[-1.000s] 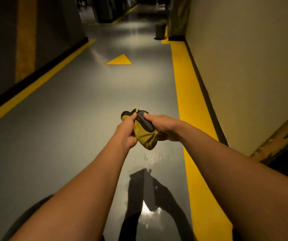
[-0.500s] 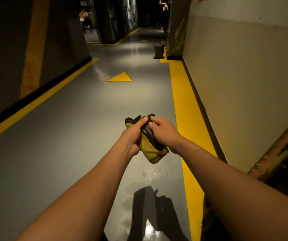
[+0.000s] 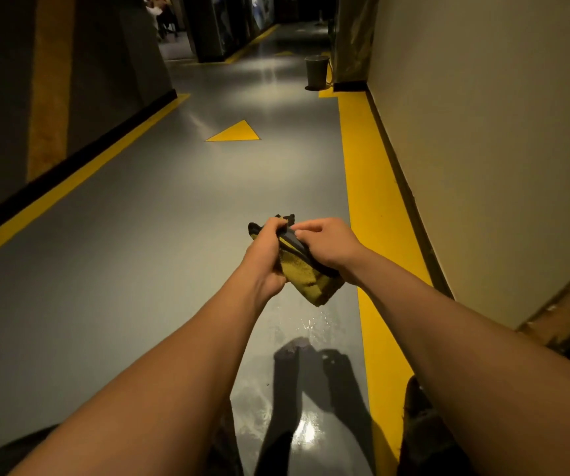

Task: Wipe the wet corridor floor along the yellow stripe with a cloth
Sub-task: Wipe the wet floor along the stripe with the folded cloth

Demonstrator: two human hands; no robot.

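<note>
While both hands, left hand (image 3: 264,255) and right hand (image 3: 328,243), clench the cloth (image 3: 306,278) above the wet patch (image 3: 306,324), they are probably bunching it for wiping.

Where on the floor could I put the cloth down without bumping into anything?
The widest bare floor lies between the left stripe and the yellow triangle. Another patch runs from the triangle to the bucket. It is crowded near the puddle, under the cloth gripped by left hand and right hand.
</note>
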